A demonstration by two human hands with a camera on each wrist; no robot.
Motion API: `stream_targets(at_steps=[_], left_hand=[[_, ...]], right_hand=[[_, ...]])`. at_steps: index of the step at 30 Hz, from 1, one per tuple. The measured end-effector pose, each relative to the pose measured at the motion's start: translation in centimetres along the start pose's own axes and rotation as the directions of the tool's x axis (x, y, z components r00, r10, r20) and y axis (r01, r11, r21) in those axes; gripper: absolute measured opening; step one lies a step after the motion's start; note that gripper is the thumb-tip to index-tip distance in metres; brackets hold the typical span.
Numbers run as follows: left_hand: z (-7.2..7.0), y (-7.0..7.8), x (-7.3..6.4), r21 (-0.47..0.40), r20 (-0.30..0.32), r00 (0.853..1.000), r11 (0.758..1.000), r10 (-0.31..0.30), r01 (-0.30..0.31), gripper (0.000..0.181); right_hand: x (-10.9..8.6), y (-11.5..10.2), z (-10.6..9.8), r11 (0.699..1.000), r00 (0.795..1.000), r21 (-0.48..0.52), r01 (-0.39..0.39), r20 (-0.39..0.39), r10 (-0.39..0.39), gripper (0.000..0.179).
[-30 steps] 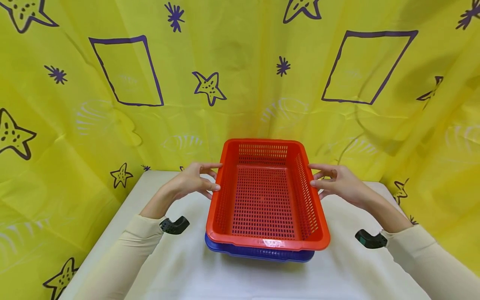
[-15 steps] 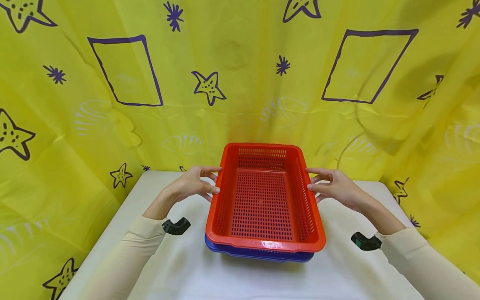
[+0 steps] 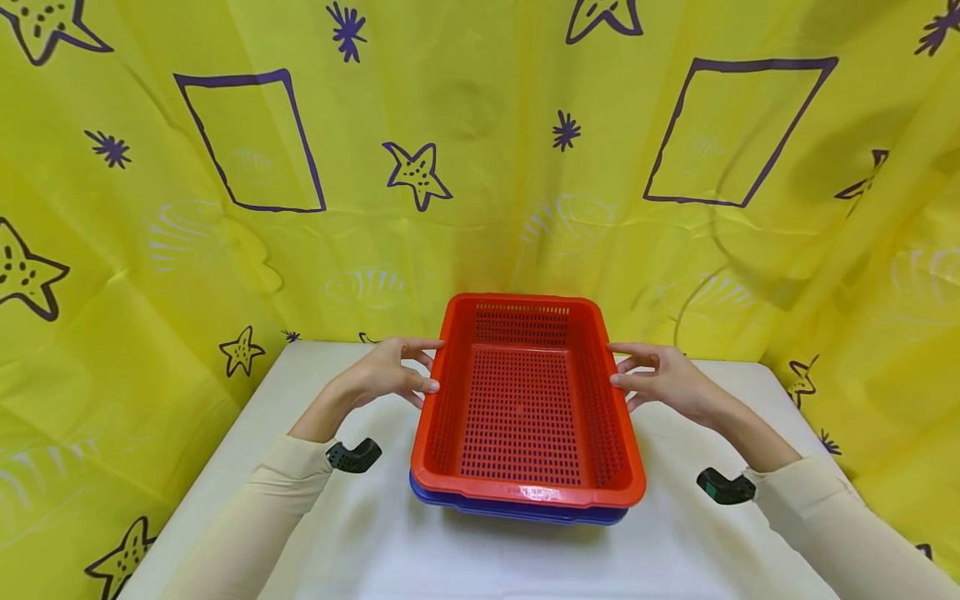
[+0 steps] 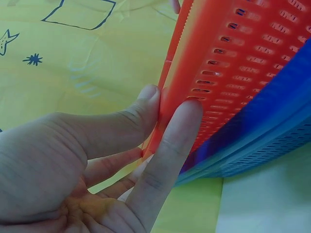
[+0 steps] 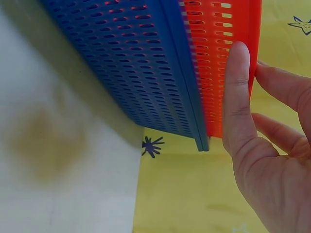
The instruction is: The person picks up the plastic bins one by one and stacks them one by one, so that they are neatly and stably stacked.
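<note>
A red plastic basket [image 3: 528,492], rectangular with slotted walls and floor, sits partly down inside a blue basket [image 3: 517,513] of similar shape. My left hand [image 3: 375,371] pinches the red basket's left rim. In the left wrist view its thumb [image 4: 149,99] lies at the rim while a finger [image 4: 182,128] touches the slotted outer wall. On the opposite side, my right hand [image 3: 675,379] pinches the right rim, one finger [image 5: 238,87] along the outer wall in the right wrist view. Most of the blue basket is hidden from above, but its slotted side [image 5: 131,63] shows there.
Both baskets are over a white table [image 3: 337,533]. A yellow curtain [image 3: 495,233] printed with starfish and shells hangs behind the table and along both sides. Each sleeved wrist carries a black camera mount [image 3: 354,456].
The red basket has sunk lower into the blue one and shifted slightly left at its right side. Both hands have moved down with it, the right one also inward. The blue basket has stayed put.
</note>
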State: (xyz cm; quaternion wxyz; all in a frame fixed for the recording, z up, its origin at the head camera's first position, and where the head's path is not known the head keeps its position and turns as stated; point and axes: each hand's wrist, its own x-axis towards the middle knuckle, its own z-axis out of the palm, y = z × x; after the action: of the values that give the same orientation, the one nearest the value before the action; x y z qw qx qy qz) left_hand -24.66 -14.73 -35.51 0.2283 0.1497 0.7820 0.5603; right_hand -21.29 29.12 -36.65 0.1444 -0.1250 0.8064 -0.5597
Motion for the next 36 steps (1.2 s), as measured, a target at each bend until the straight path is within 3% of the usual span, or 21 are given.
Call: stream_targets(at_steps=[13, 36], left_hand=[[0.1, -0.7, 0.1, 0.007, 0.009, 1.0, 1.0, -0.008, 0.008, 0.073], [0.1, -1.2, 0.2, 0.004, 0.013, 1.0, 1.0, -0.012, 0.012, 0.074]], right_hand=[[0.5, 1.1, 0.4, 0.999, 1.0, -0.02, -0.03, 0.008, 0.03, 0.068], [0.6, 1.2, 0.6, 0.999, 1.0, -0.027, -0.017, 0.024, 0.018, 0.069]])
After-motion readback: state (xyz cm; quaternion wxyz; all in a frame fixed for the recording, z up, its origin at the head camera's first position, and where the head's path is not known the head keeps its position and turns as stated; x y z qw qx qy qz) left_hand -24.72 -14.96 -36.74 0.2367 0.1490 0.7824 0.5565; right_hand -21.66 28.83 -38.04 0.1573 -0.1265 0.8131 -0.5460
